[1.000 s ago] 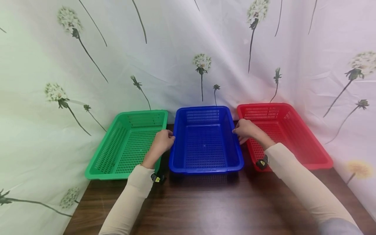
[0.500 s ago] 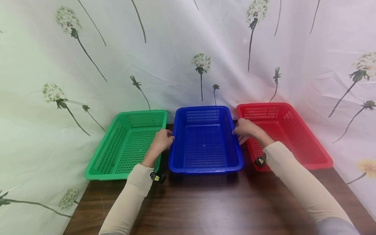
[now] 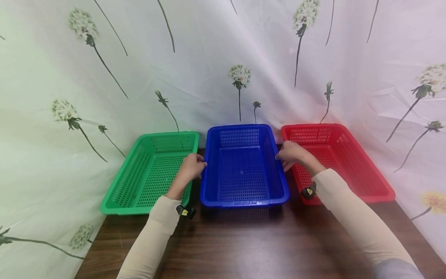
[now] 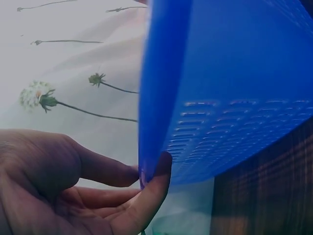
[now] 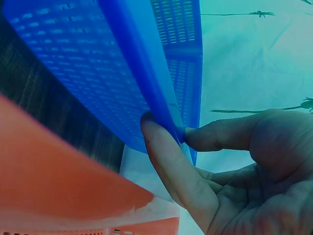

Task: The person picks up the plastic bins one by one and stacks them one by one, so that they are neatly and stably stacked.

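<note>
A blue plastic basket (image 3: 244, 174) with slotted walls stands in the middle of the head view, nothing inside it. My left hand (image 3: 191, 167) pinches its left rim between thumb and fingers. On the opposite side my right hand (image 3: 292, 154) pinches the right rim the same way. In the left wrist view the thumb presses the rim of the blue basket (image 4: 234, 63) from one side, with fingers (image 4: 151, 196) curled under it. The right wrist view shows the forefinger and thumb of the right hand (image 5: 220, 171) closed on the blue rim (image 5: 142, 58).
To the left lies a green basket (image 3: 130, 210), partly behind my left forearm. A red basket (image 3: 362, 162) lies at the right, under my right wrist. All stand on a dark wooden table (image 3: 237, 248) against a white flower-printed cloth (image 3: 209, 58).
Both hands keep their pinch on the blue basket's rims. Its far edge has shifted very slightly against the neighbouring baskets; the view itself has moved a little.
</note>
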The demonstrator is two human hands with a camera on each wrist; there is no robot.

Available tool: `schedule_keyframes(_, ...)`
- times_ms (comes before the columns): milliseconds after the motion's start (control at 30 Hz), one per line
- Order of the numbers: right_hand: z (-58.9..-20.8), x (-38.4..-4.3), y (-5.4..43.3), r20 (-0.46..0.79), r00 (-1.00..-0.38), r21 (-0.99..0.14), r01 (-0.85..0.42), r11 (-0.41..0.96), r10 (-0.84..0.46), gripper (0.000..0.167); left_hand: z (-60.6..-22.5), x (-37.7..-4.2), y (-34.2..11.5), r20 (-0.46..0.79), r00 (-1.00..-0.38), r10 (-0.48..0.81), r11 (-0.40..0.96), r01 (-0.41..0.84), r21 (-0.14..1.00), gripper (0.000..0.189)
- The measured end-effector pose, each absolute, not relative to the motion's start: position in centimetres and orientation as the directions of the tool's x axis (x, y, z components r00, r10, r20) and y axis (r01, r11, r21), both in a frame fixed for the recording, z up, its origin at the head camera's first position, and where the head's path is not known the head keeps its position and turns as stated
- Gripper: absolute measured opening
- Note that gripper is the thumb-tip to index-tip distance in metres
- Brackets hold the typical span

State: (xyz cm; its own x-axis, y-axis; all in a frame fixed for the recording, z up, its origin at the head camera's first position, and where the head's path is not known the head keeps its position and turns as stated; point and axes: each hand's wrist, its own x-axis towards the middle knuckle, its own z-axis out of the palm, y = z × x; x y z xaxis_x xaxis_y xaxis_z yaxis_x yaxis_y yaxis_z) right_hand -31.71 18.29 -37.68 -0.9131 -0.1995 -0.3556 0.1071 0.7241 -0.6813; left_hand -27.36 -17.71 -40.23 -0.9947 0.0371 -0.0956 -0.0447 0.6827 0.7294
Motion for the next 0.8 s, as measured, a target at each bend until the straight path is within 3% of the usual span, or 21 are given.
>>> schedule_keyframes(800, -33.9, -30.1, 18.6, -0.315, -0.911, -0.795, 0.1, 0.599, -0.266, 0.039, -35.8, -25.9, -19.6, -0.107, -0.994, 0.025, 0.548, -0.076, 0.833, 0.045)
